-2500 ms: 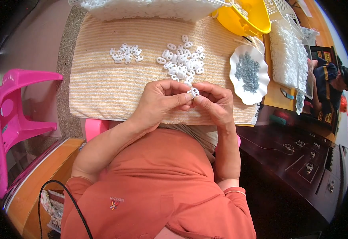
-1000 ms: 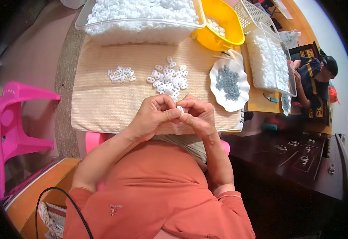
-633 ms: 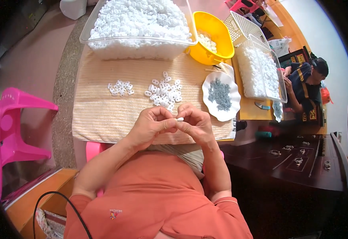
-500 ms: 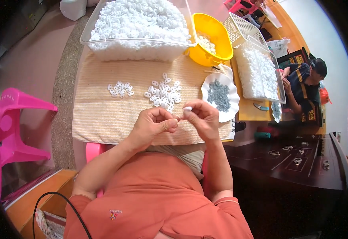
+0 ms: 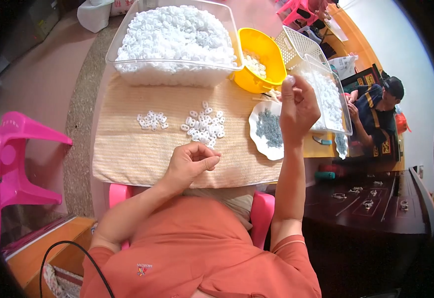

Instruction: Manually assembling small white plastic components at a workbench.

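Note:
My right hand (image 5: pixel 299 110) is raised to the right, near the yellow basin (image 5: pixel 246 37), and pinches a small white plastic piece (image 5: pixel 290 80) at its fingertips. My left hand (image 5: pixel 191 165) stays low over the cloth, thumb and fingertips pressed together; whatever they hold, if anything, is hidden. Just beyond it lies a pile of white two-holed plastic pieces (image 5: pixel 204 124). A smaller group of white pieces (image 5: pixel 152 120) lies further left. Small grey metal parts (image 5: pixel 268 127) fill the middle of a white scalloped dish (image 5: pixel 259 148) on the right.
A clear tub (image 5: pixel 177 74) heaped with white pieces stands at the back; the yellow basin holds pale pieces. On the right are another clear bin (image 5: pixel 333 121), a white perforated basket (image 5: pixel 303 42), a blue-handled tool (image 5: pixel 322 140) and a seated person (image 5: pixel 375 107). A pink stool (image 5: pixel 23 164) stands left.
My right hand has moved away from the left one, up and to the right toward the yellow basin, carrying the white piece. The left hand has barely moved.

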A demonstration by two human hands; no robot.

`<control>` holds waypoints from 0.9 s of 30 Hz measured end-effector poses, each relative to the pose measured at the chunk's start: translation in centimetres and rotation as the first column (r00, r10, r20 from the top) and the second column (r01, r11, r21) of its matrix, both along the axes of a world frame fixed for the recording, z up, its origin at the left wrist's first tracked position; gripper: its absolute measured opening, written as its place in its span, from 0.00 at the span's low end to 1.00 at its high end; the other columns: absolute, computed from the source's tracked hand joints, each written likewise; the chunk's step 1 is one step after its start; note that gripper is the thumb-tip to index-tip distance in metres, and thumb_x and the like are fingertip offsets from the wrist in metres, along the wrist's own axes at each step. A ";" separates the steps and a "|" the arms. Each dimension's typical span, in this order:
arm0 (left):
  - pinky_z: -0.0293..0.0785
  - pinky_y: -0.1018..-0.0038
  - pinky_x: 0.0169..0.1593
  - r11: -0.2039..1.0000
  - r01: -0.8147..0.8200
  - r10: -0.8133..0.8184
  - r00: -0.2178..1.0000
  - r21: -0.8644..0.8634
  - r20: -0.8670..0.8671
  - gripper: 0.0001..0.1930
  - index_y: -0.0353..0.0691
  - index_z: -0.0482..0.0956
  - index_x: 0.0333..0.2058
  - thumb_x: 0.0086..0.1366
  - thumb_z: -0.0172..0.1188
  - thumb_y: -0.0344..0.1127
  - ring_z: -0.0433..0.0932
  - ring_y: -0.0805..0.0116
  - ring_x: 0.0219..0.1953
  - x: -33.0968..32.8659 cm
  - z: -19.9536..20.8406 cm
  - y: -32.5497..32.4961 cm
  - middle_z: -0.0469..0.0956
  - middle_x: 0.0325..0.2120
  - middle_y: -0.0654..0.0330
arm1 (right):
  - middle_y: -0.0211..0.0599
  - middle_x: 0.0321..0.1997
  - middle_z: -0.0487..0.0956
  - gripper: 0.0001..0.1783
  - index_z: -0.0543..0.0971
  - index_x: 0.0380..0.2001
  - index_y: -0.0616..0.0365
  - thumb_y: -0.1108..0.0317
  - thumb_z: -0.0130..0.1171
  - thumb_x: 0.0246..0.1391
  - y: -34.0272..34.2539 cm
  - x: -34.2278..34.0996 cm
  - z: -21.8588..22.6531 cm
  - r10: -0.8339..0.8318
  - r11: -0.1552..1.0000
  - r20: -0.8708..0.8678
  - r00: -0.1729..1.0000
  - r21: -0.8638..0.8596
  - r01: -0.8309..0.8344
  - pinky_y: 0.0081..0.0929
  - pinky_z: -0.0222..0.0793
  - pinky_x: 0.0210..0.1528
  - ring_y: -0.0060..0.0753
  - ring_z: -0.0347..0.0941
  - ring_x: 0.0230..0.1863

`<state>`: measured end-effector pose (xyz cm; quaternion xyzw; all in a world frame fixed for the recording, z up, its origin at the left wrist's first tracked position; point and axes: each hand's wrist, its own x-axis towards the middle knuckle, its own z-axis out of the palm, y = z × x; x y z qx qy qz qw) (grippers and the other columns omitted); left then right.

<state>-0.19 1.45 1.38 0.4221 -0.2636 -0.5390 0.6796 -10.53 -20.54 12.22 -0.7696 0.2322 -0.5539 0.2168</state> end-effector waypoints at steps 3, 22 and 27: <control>0.71 0.82 0.35 0.999 -0.033 0.034 0.999 0.028 -0.034 0.04 0.32 0.78 0.32 0.61 0.63 0.26 0.73 0.81 0.29 -0.3 0.1 0.0 0.78 0.28 0.63 | 0.35 0.26 0.79 0.11 0.80 0.38 0.65 0.69 0.61 0.56 -3.0 1.4 0.6 -0.120 0.991 -0.032 0.992 -0.066 0.118 0.16 0.67 0.24 0.19 0.72 0.20; 0.75 0.81 0.36 0.968 -0.242 0.242 0.970 0.072 0.016 0.05 0.34 0.78 0.35 0.62 0.62 0.29 0.76 0.79 0.30 1.1 -0.1 -0.7 0.80 0.28 0.63 | 0.25 0.27 0.78 0.10 0.81 0.38 0.62 0.73 0.67 0.51 4.8 -2.9 -6.3 0.515 0.805 -0.479 0.711 0.555 -0.210 0.14 0.64 0.28 0.12 0.67 0.25; 0.75 0.82 0.35 0.951 -0.295 0.297 0.955 0.095 -0.006 0.05 0.35 0.78 0.34 0.63 0.61 0.29 0.76 0.80 0.30 1.2 0.0 -0.5 0.80 0.28 0.63 | 0.34 0.30 0.79 0.11 0.81 0.36 0.63 0.74 0.67 0.48 8.1 -4.0 -8.6 0.593 0.789 -0.548 0.591 0.541 -0.290 0.20 0.68 0.28 0.20 0.70 0.24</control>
